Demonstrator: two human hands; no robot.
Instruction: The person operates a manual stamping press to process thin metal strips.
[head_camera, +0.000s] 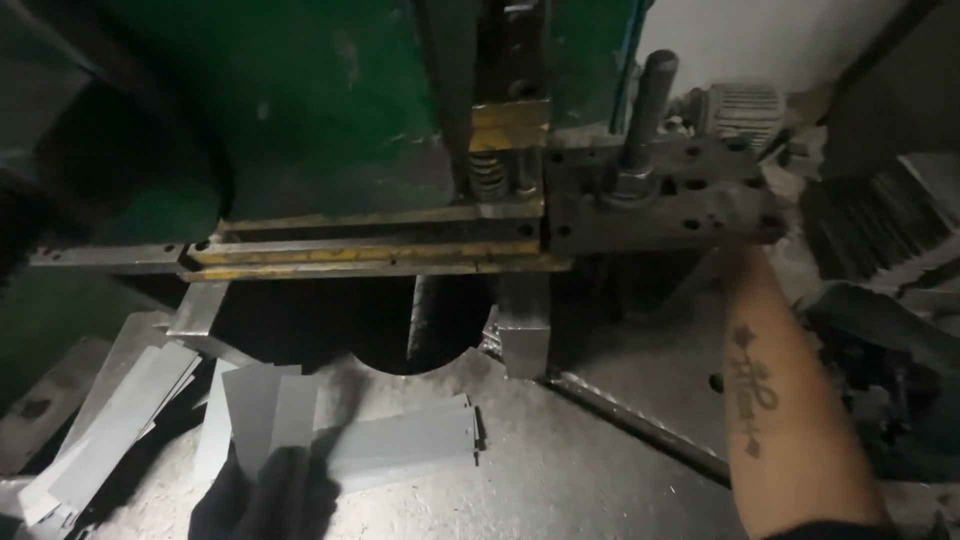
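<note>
Dim workshop, white wall (760, 40) behind

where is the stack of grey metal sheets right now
In the head view, lower left of centre, the stack of grey metal sheets lies on the bench under the gloved left hand.

Green press frame (330, 110) behind yellowed guide rails (370, 255); ribbed grey motor (745, 112) upper right; dark stacked strips (880, 225) far right.

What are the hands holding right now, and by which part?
The gloved left hand grips grey metal strips at their near left end. The right hand is hidden behind the machine's drilled steel block; only the forearm shows, so its hold cannot be told.
</note>
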